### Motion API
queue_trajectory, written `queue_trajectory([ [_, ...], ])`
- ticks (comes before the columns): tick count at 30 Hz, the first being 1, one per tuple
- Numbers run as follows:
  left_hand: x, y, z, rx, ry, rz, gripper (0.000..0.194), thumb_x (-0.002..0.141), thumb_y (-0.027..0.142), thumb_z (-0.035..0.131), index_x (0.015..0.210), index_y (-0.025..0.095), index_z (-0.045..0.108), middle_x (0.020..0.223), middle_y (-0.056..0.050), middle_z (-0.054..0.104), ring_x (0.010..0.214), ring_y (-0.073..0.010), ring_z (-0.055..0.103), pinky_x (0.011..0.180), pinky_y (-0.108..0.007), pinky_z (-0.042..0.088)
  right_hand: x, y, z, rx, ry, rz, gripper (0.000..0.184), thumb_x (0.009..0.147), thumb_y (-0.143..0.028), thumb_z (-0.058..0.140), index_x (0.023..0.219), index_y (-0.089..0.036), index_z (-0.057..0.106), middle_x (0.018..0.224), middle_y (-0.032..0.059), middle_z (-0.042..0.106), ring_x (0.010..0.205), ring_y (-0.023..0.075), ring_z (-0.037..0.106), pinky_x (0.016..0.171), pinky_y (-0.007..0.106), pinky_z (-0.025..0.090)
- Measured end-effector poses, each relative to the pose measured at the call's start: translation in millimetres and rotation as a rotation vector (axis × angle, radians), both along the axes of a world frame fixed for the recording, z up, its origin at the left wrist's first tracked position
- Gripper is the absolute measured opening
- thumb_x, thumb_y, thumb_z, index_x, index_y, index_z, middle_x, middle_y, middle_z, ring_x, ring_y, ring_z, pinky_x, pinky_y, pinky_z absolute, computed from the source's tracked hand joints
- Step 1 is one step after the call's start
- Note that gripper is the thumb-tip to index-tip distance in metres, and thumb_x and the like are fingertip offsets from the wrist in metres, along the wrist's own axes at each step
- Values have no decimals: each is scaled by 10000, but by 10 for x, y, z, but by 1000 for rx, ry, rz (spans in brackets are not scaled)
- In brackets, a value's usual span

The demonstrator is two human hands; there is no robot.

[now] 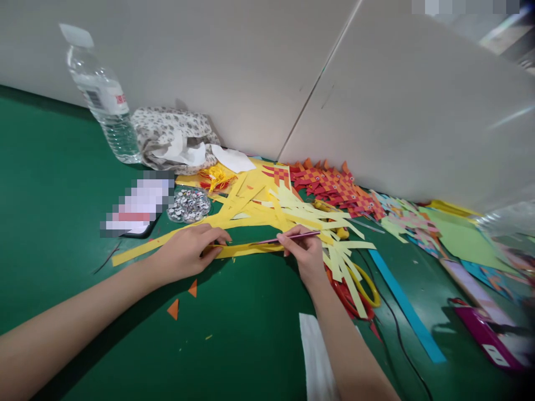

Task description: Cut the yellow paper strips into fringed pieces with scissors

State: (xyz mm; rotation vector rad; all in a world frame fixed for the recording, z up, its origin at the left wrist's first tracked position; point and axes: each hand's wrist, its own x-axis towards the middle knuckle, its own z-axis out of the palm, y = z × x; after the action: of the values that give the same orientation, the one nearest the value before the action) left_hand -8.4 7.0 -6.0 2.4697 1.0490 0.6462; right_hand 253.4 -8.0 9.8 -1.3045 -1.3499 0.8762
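My left hand [188, 252] rests on the green table with its fingers pressed down on a yellow paper strip [244, 250]. My right hand [303, 252] is closed in a pinch on a thin pink pencil [292, 237] whose tip lies on that same strip between the two hands. Behind the hands lies a heap of yellow and pale yellow paper strips [292, 209]. Two small orange paper triangles [184, 298] lie on the table near my left forearm.
A water bottle [102, 94], a patterned cloth [171, 133], a dish of googly eyes [189, 204] and a phone [136, 209] stand at the back left. Woven orange paper fish [334, 186] lean by the wall. Scissors [359, 289], a blue strip [403, 306] and coloured papers lie right.
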Motion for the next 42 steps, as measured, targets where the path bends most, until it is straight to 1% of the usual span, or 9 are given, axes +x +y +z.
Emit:
queue_trajectory([
  [5, 11, 3, -2, -1, -2, 1, 210, 853, 164, 446, 1033, 221, 537, 929, -38, 663, 824, -179, 633, 684, -280, 488, 64, 4, -3, 46, -28, -20, 209, 699, -323, 718, 634, -185, 576, 508, -47, 525, 425, 92, 472, 444, 234, 357],
  [9, 11, 4, -10, 1, -1, -1, 238, 850, 157, 439, 1060, 228, 523, 934, -37, 664, 834, -177, 632, 688, -282, 492, -13, -28, -2, 74, 0, 6, 202, 710, -331, 713, 648, -187, 586, 534, -46, 531, 425, 85, 467, 443, 231, 357],
  [14, 12, 8, 1, 14, 9, -5, 271, 822, 123, 435, 1053, 239, 516, 931, -28, 665, 831, -179, 633, 685, -283, 491, -227, -61, -13, -20, -75, 125, 206, 713, -363, 710, 659, -186, 619, 517, -38, 536, 426, 86, 447, 427, 226, 331],
  [16, 15, 8, 9, 17, 14, -1, 278, 816, 118, 433, 1051, 240, 516, 929, -27, 666, 826, -181, 633, 684, -284, 491, -285, -58, -27, -54, -71, 157, 206, 709, -371, 714, 673, -189, 622, 540, -30, 562, 429, 86, 453, 431, 227, 344],
  [19, 17, 4, 13, 21, 18, 3, 276, 813, 121, 430, 1045, 241, 519, 915, -26, 667, 817, -181, 634, 678, -284, 492, -312, -44, -43, -59, -63, 171, 210, 712, -382, 710, 687, -194, 618, 582, -18, 597, 448, 90, 470, 447, 230, 370],
  [24, 8, 10, -5, 26, 8, 5, 256, 827, 145, 431, 1044, 246, 521, 919, -26, 666, 823, -179, 637, 682, -280, 495, -243, -24, -25, -25, -123, 139, 219, 715, -381, 704, 661, -187, 617, 504, -41, 523, 435, 91, 451, 433, 228, 337],
  [32, 9, 9, 3, -2, 6, 10, 202, 850, 170, 448, 1029, 232, 519, 944, -38, 673, 837, -179, 639, 699, -285, 495, -28, 14, -3, 22, -65, 45, 211, 708, -351, 705, 639, -191, 586, 459, -52, 513, 396, 97, 460, 425, 237, 337],
  [37, 8, 7, -5, 12, 10, 16, 196, 854, 178, 444, 1024, 244, 517, 936, -31, 670, 818, -174, 642, 679, -279, 493, -7, 13, 8, 50, -83, 20, 217, 708, -347, 702, 623, -189, 582, 471, -46, 523, 406, 97, 466, 432, 238, 342],
  [42, 18, 11, -2, 24, 7, 21, 188, 849, 175, 449, 1011, 240, 519, 923, -29, 670, 806, -171, 641, 660, -268, 490, -1, 12, -7, 42, -85, 14, 212, 707, -349, 702, 634, -191, 583, 467, -48, 511, 410, 102, 468, 436, 243, 345],
])
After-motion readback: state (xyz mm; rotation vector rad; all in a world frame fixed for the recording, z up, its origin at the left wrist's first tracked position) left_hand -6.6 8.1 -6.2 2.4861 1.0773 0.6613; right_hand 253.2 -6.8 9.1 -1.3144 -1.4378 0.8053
